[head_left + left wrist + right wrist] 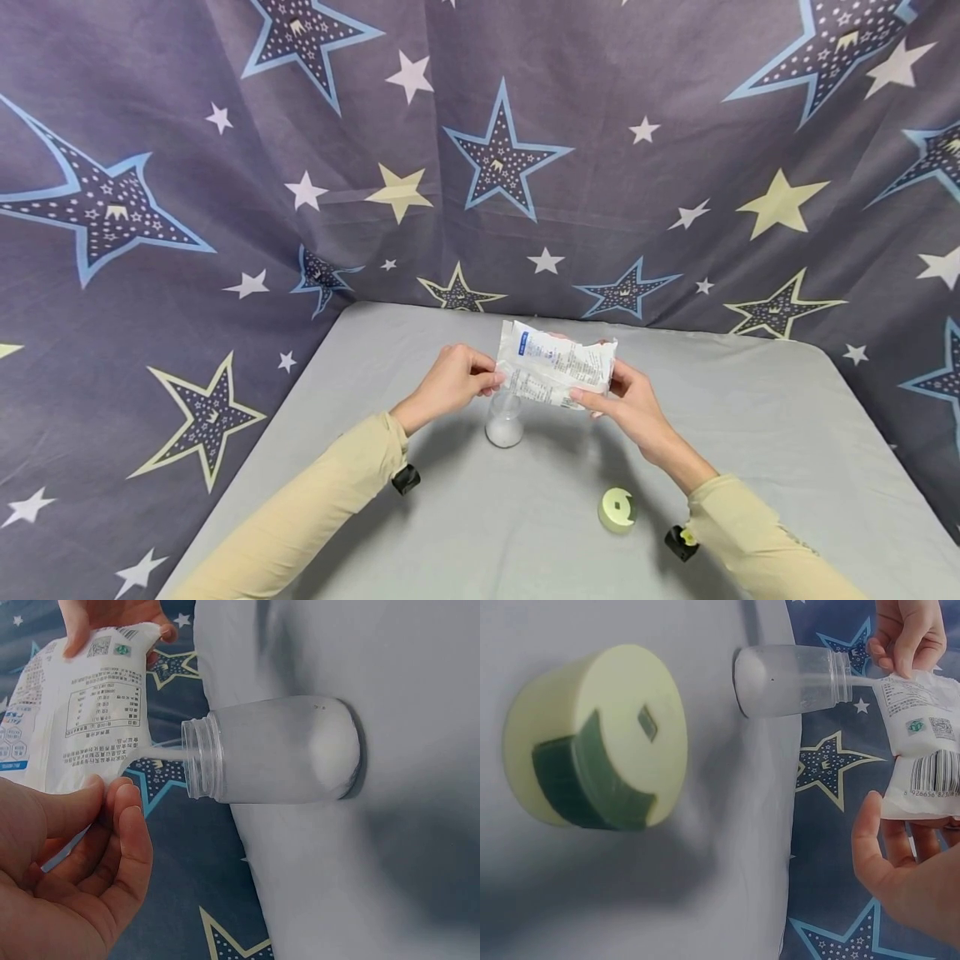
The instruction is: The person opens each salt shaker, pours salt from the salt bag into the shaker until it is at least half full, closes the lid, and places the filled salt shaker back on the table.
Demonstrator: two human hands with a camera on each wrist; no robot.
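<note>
Over the grey-covered table [750, 425], my left hand [453, 372] pinches the pouring corner of a white printed packet [555, 367], my right hand [633, 414] grips its opposite end; between them, it streams white powder [166, 754] into the clear jar [270, 750].

Head view: bright, even, diffuse light, apparently from above. Soft-edged grey shadows on the tabletop [525, 533], lower centre, near the sleeves [300, 508]. Wide-angle stretching of the star-print cloth [360, 250] toward the outer edges. Fine lettering on the packet [558, 367] too small to read.

Left wrist view: dimmer, muted tones; broad soft shadow, lower right; faint highlights on the bottle [270, 750]; packet print fairly crisp.

Right wrist view: dim, low contrast; lid [592, 731], left, slightly soft; shadow below it; barcode [935, 772], right, clear.
</note>
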